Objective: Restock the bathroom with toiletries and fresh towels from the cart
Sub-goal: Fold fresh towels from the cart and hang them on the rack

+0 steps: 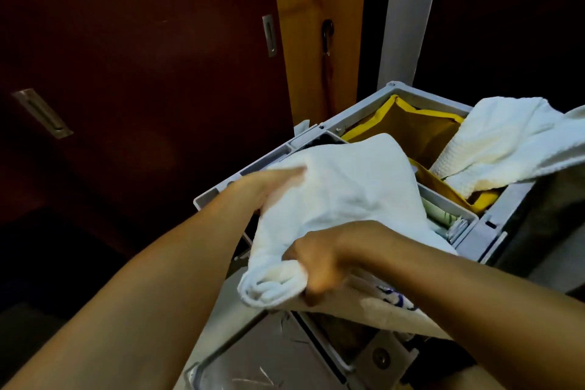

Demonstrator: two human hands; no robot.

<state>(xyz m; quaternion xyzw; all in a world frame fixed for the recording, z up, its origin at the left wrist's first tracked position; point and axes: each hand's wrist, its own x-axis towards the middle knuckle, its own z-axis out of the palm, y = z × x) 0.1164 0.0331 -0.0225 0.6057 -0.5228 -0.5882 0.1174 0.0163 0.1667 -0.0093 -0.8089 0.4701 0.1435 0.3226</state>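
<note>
Head view, both hands gripping white towel [342, 187], above cart [493, 218] rim

Left side: dark doors [133, 73] stand just beside the cart [493, 231], with only a narrow dark gap between them.
Cart top: the towel [342, 196], held by the left hand [266, 190] and right hand [319, 266], covers most of the near tray, so little of it is open from above.
Far bin: the yellow bag [421, 133] is open at its left part; a second white cloth [506, 142] drapes over its right rim and blocks that side.
Right tray corner: a small slot with papers [443, 218] shows beside the towel.
Behind: a white post [408, 13] rises at the far edge.
Below: the cart's grey lower ledge [253, 355] lies bare under the arms.
</note>
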